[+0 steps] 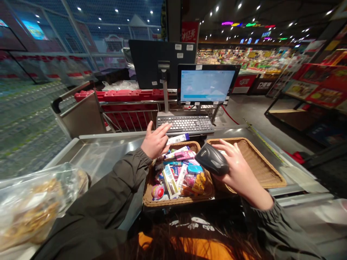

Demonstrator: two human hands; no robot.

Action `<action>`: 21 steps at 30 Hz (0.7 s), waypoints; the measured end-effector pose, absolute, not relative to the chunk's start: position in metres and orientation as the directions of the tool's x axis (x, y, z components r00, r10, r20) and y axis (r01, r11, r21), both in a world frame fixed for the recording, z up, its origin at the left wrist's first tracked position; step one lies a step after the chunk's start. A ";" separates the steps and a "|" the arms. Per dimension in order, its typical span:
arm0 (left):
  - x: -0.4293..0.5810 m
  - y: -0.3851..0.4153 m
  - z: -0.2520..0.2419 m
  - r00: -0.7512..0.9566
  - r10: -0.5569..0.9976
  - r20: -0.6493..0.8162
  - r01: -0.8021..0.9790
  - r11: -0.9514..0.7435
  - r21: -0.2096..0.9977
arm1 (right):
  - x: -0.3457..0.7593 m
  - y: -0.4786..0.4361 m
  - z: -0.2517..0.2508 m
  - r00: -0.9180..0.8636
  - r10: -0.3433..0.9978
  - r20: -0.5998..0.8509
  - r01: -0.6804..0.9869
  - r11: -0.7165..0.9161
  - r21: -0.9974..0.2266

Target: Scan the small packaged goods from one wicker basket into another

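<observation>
One head-worn view, looking forward and down, left hand [155,141] and right hand [237,164] close below, lit monitor [206,85] farther ahead, shop floor [252,108] beyond, left edge perhaps motion-blurred

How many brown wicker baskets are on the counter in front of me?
2. One brown rectangular wicker basket, holding colourful small packages, is in the middle; the other brown wicker basket is to its right, partly covered by your right hand. No others show.

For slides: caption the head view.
Right hand holds a black scanner near a basket of packaged items; left hand by the keyboard.
</observation>
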State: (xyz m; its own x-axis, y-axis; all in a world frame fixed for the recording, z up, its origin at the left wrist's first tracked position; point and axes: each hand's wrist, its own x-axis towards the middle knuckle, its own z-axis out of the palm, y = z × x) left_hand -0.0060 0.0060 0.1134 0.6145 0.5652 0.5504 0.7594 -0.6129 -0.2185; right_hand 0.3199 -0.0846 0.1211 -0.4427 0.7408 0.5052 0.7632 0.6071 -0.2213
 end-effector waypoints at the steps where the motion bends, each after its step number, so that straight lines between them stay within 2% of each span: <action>1: -0.008 0.004 0.108 0.619 0.581 0.529 0.758 -0.617 -0.210 | 0.320 -0.084 0.119 -0.441 0.753 0.489 0.767 0.599 -0.230; 8: -0.019 0.004 0.061 0.609 0.698 0.378 0.779 -0.616 -0.117 | 0.320 -0.081 0.108 -0.433 0.782 0.448 0.778 0.576 -0.253; 14: -0.014 0.016 0.021 0.495 0.829 0.260 0.861 -0.508 -0.019 | 0.320 -0.078 0.106 -0.432 0.795 0.426 0.779 0.567 -0.268; 18: -0.012 0.021 0.016 0.443 0.875 0.193 0.890 -0.455 0.017 | 0.325 -0.079 0.105 -0.418 0.802 0.426 0.784 0.556 -0.277; 21: -0.011 0.019 0.027 0.464 0.867 0.181 0.880 -0.474 0.015 | 0.335 -0.080 0.103 -0.376 0.827 0.419 0.808 0.514 -0.290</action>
State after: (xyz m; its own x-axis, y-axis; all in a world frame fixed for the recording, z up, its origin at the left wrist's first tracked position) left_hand -0.0107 0.0191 0.0266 0.4637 0.8672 0.1813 0.8805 -0.4739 0.0148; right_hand 0.3348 -0.0798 0.1027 -0.3758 0.8268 0.4186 0.8075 0.5137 -0.2898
